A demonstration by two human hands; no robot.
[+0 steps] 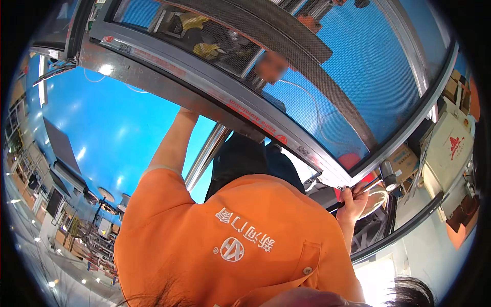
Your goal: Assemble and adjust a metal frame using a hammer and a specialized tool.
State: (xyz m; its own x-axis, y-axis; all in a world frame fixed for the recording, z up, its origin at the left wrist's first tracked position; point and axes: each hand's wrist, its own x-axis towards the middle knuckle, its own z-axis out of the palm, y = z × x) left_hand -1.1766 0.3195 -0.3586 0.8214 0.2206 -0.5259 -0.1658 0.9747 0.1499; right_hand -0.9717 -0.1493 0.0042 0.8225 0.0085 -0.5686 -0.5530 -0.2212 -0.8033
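A grey metal window frame [225, 92] with a dark mesh screen [353, 71] slants across the upper part of the view, in front of my chest. My left hand [189, 112] reaches to the frame's lower edge. Only its wrist end shows, and the fingers are hidden by the frame. At the frame's lower right corner, my right hand [352, 203] is closed, thumb up, around a thin dark rod-like tool [372, 184]. Its exact kind is too small to make out. Something red shows beside the fingers, close to the corner.
Blue sheeting or flooring [102, 123] spreads on the left. Cardboard boxes [404, 163] and a pale carton [450, 146] stand at the right. A round dark-and-silver part [389, 176] sits just past my right hand. Racks and workshop gear [76, 230] line the far left.
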